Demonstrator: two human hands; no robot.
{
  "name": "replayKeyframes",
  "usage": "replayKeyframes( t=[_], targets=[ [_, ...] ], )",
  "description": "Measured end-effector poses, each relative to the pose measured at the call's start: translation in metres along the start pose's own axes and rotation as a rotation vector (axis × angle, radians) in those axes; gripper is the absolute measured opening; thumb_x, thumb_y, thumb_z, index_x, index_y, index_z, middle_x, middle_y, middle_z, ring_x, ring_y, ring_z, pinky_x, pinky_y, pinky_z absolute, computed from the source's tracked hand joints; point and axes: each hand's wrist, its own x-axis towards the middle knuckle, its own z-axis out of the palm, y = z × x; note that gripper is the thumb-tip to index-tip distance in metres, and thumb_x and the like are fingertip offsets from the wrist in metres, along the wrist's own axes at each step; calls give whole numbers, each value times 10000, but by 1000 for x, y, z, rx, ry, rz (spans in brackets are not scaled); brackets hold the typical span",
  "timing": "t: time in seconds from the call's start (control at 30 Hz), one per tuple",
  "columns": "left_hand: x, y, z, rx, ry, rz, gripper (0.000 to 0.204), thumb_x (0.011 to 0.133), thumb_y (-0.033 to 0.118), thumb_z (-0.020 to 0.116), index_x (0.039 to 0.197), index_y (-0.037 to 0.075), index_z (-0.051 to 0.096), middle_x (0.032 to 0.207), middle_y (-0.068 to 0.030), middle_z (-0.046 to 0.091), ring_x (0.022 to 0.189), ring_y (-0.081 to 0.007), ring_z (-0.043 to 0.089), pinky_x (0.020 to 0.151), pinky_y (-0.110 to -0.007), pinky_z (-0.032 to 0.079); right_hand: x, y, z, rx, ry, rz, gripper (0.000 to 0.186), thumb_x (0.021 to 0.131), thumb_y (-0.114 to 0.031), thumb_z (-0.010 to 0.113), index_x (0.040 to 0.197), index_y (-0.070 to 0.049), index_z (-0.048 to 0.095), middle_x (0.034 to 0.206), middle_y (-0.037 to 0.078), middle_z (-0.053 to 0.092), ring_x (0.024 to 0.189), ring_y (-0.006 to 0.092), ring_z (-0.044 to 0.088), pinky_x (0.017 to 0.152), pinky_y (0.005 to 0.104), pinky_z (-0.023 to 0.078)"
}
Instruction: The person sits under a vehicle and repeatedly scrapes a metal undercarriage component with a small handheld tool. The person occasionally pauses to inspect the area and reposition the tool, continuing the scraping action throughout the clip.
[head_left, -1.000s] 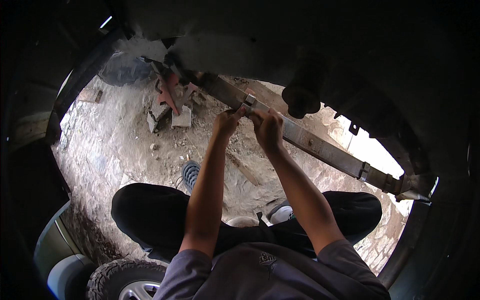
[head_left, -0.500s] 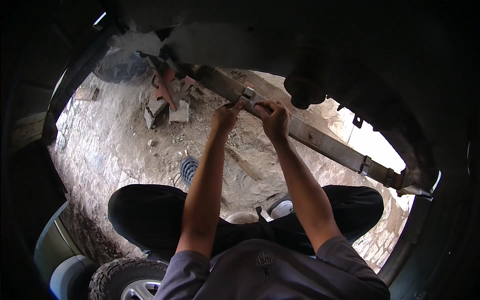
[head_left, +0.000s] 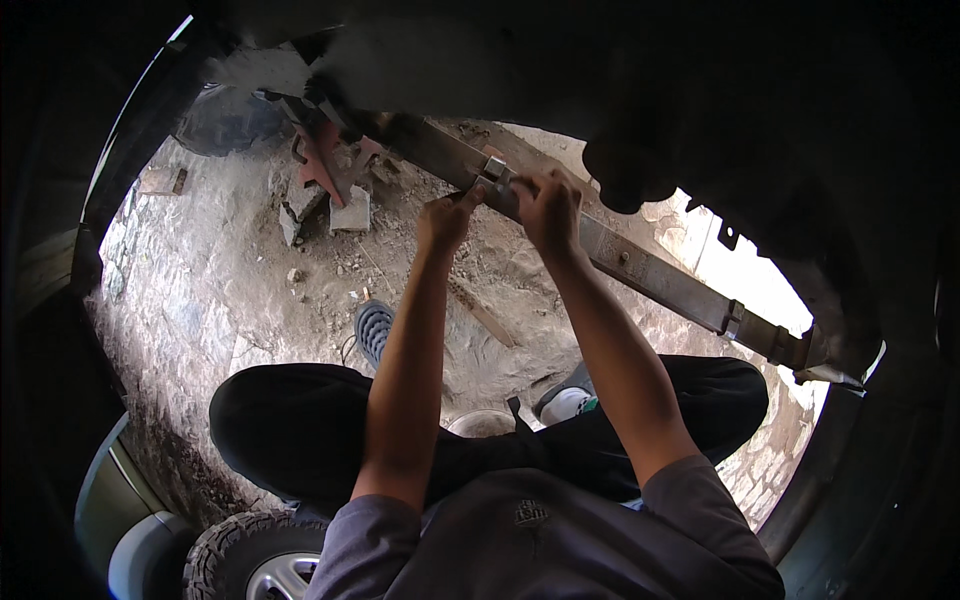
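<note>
A long grey metal bar (head_left: 655, 268), which looks like a leaf spring, slants from upper left to lower right beneath the dark vehicle body. Around its middle sits a small metal clip (head_left: 494, 168). My left hand (head_left: 445, 220) is closed at the bar's near side, thumb reaching up against the clip's lower end. Just right of the clip, my right hand (head_left: 552, 212) is closed over the bar with fingers curled and bunched. Whatever its fingertips grip is hidden. A second clip (head_left: 734, 320) wraps the bar farther right.
A red metal stand (head_left: 322, 168) rises among broken blocks (head_left: 350, 212) at upper left. Dark bodywork arches overhead, with a bracket hanging at right. A wheel with a knobbly tyre (head_left: 215, 555) lies at lower left. Rough, dusty ground (head_left: 250, 280) spreads below, with a flat strip (head_left: 485, 315) between my feet.
My right hand has shifted slightly, its fingers lifting and curling more beside the clip. My left hand stays at the clip. The whole view has tilted a little.
</note>
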Motion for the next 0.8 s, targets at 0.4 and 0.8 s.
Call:
replayKeyframes(
  t=[0.4, 0.8],
  targets=[
    [6, 3, -1, 152, 76, 111, 728, 864, 672, 754, 750, -46, 738, 813, -259, 730, 776, -410, 694, 772, -513, 517, 11, 0, 2, 32, 34, -28, 165, 863, -236, 811, 968, -111, 839, 878, 186, 710, 853, 378, 709, 844, 465, 548],
    [-3, 16, -3, 96, -25, 5, 694, 873, 651, 753, 820, -40, 779, 822, -260, 742, 849, -381, 736, 815, -480, 531, 7, -2, 13, 88, 167, 0, 149, 845, -150, 818, 979, -87, 831, 872, 196, 692, 823, 394, 692, 780, 466, 549]
  ],
)
